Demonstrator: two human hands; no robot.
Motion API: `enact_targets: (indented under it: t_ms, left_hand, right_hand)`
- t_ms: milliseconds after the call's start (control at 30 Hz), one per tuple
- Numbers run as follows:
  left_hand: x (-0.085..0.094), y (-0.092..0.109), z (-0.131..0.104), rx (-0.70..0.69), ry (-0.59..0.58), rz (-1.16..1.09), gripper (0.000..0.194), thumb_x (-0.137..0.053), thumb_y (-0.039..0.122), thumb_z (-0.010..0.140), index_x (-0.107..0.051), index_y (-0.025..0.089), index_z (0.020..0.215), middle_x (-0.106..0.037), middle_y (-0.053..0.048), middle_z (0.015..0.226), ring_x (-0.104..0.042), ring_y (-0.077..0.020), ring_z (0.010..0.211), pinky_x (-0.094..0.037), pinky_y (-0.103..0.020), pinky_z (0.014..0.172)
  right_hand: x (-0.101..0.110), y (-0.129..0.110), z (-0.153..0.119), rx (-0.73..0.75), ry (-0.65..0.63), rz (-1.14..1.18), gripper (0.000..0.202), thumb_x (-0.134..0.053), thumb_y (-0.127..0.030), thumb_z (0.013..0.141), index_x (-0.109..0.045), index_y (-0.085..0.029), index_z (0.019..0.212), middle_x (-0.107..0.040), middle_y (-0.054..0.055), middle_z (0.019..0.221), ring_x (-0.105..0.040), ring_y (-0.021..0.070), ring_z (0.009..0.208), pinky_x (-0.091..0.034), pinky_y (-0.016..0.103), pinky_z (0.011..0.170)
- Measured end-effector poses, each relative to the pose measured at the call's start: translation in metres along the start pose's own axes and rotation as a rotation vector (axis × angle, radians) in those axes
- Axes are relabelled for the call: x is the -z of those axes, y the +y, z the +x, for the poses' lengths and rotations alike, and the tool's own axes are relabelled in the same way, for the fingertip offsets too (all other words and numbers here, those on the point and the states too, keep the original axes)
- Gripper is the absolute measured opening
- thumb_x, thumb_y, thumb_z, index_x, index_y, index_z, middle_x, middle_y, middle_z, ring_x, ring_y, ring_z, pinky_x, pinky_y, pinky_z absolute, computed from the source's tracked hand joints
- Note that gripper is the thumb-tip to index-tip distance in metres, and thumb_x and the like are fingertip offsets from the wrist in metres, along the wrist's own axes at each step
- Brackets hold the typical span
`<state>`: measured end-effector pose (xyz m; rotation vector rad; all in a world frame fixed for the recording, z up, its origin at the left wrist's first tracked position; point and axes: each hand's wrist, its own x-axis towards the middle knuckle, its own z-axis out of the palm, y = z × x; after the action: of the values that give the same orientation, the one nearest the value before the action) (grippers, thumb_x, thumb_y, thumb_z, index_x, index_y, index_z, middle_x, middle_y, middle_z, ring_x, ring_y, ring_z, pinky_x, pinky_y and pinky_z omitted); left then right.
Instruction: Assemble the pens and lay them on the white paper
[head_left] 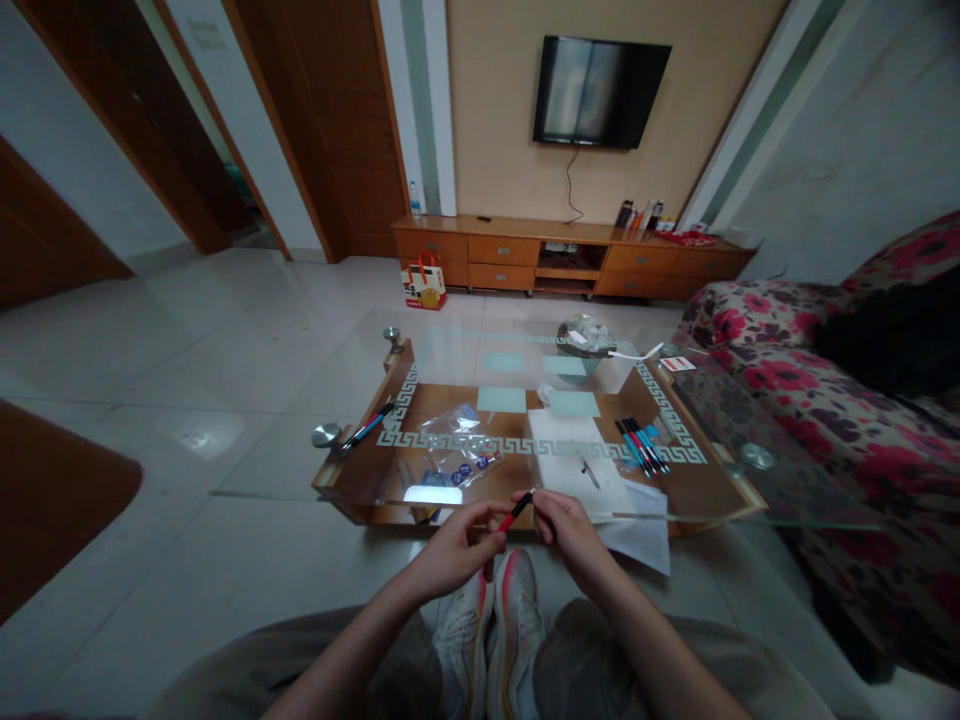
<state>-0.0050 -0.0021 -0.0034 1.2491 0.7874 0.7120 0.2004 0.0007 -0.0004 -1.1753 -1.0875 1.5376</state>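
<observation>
A red and black pen [516, 511] is held between my two hands, in front of the glass table's near edge. The fingers of my left hand [463, 545] are closed round its red lower part. My right hand [562, 522] pinches at the pen's black upper end; whatever small part lies between those fingertips is too small to make out. Beyond my right hand, a pen part [591, 473] lies on white paper [566, 440]. Several blue, red and black pens [641, 445] lie to the right of the paper. More pens [369, 422] rest at the table's left side.
The glass table [277, 450] holds a clear plastic bag [454, 430], a dish with a crumpled bag [586, 335] and a red and white card [678, 364]. A flowered sofa [795, 390] stands at the right. My shoes [517, 620] are below my hands.
</observation>
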Motion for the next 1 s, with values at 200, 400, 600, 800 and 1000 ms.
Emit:
enact_targets:
  t_ms: [200, 400, 600, 800, 1000]
  left_hand:
    - [-0.001, 0.008, 0.002, -0.068, 0.023, 0.144, 0.04, -0.061, 0.047, 0.092, -0.066, 0.016, 0.117, -0.065, -0.005, 0.089, -0.06, -0.0162, 0.079, -0.051, -0.029, 0.076]
    - [0.004, 0.017, 0.002, -0.102, 0.166, 0.256, 0.042, -0.052, 0.049, 0.096, -0.069, 0.017, 0.116, -0.068, -0.007, 0.098, -0.059, -0.0213, 0.095, -0.047, -0.029, 0.084]
    - [0.005, 0.012, 0.004, -0.057, 0.246, 0.264, 0.044, -0.053, 0.054, 0.093, -0.072, 0.015, 0.102, -0.058, -0.001, 0.066, -0.052, -0.0156, 0.066, -0.039, -0.023, 0.058]
    - [0.007, 0.01, 0.006, -0.007, 0.286, 0.25, 0.047, -0.053, 0.058, 0.091, -0.071, 0.015, 0.092, -0.046, 0.004, 0.056, -0.04, -0.0106, 0.051, -0.031, -0.021, 0.049]
    - [0.007, 0.007, 0.004, 0.058, 0.225, 0.124, 0.053, -0.053, 0.065, 0.089, -0.067, 0.013, 0.09, -0.036, 0.008, 0.052, -0.031, -0.007, 0.044, -0.024, -0.019, 0.044]
  right_hand:
    - [0.003, -0.01, -0.002, 0.094, -0.134, -0.305, 0.036, -0.058, -0.048, 0.091, -0.075, -0.018, 0.102, -0.065, 0.002, 0.075, -0.05, 0.0131, 0.058, -0.038, 0.026, 0.055]
    - [0.049, -0.017, 0.007, 0.397, 0.343, -0.896, 0.033, -0.053, -0.035, 0.092, -0.07, -0.02, 0.117, -0.064, 0.012, 0.109, -0.059, 0.0255, 0.095, -0.047, 0.041, 0.088]
    - [0.072, 0.001, 0.008, 0.33, 0.515, -1.282, 0.049, -0.058, -0.034, 0.087, -0.062, -0.023, 0.134, -0.048, 0.019, 0.136, -0.047, 0.0377, 0.118, -0.039, 0.055, 0.099]
    - [0.069, 0.009, 0.008, 0.214, 0.454, -1.373, 0.053, -0.056, -0.037, 0.089, -0.056, -0.024, 0.141, -0.051, 0.017, 0.142, -0.047, 0.0407, 0.118, -0.041, 0.054, 0.093]
    - [0.071, 0.009, 0.009, 0.202, 0.448, -1.397, 0.054, -0.054, -0.036, 0.09, -0.056, -0.018, 0.14, -0.052, 0.015, 0.144, -0.048, 0.0411, 0.116, -0.044, 0.053, 0.09]
